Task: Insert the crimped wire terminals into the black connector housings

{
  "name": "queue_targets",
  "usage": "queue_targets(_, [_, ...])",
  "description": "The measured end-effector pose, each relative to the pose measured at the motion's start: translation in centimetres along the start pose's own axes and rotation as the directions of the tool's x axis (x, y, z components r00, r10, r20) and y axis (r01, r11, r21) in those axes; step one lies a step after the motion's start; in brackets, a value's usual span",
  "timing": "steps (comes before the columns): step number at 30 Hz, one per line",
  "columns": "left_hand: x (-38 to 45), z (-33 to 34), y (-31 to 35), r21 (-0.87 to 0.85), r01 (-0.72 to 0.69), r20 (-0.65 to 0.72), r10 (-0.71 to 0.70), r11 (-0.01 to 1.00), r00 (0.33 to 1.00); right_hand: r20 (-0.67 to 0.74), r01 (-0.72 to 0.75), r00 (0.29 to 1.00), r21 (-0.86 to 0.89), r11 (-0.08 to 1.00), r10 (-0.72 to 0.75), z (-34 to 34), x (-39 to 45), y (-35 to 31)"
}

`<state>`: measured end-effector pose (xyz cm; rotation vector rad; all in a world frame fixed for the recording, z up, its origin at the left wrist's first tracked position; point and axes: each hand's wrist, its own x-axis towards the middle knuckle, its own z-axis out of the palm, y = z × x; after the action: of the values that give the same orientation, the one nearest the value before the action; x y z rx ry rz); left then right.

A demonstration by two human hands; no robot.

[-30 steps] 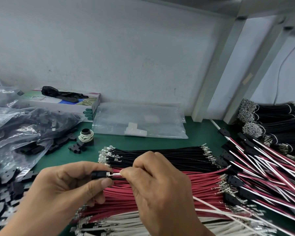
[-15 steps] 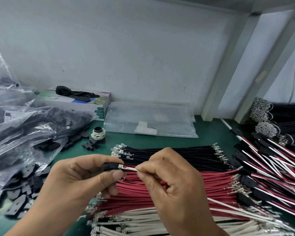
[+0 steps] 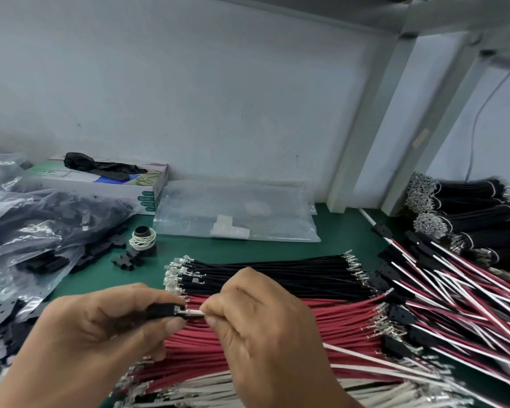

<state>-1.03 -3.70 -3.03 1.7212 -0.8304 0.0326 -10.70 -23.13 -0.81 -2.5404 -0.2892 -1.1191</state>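
My left hand pinched a black connector housing between thumb and forefinger, its open end turned toward my right. My right hand gripped a white wire between thumb and fingertip, close to its metal terminal, and the terminal sat right at the mouth of the housing; how far in it had gone I could not tell. Both hands hung over the green mat, just above the laid-out rows of loose wires: black wires farthest from me, red wires in the middle, white wires nearest. To my right lay a heap of finished leads, red and white, already seated in black housings, with banded bundles of black wire behind them. To my left were clear bags of black housings, some spilled loose on the mat. At the wall sat a flat plastic bag and a cardboard box.
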Motion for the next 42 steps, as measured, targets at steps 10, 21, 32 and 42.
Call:
queue_targets(10, [-0.2, -0.4, 0.6, -0.043, 0.011, 0.032, -0.009, 0.999, 0.999, 0.046, -0.078, 0.996, 0.071, 0.994, 0.075, 0.1, 0.0, -0.4])
queue_targets(21, [-0.5, -0.4, -0.3, 0.003, 0.095, -0.019, -0.095, 0.995, 0.995, 0.086, 0.01, 0.996, -0.178, 0.984, 0.005, 0.0, 0.5, -1.1])
queue_targets(32, [-0.6, -0.1, -0.5, 0.015, 0.143, -0.008, -0.143, 0.99, 0.99, -0.072, -0.026, 0.997, -0.132, 0.991, 0.016, 1.2, -0.1, -1.0])
queue_targets(42, [-0.2, -0.3, 0.2, -0.04, 0.148, 0.054, -0.146, 0.988, 0.988, -0.044, -0.101, 0.993, 0.206, 0.973, 0.112, 1.5, -0.1, -1.1])
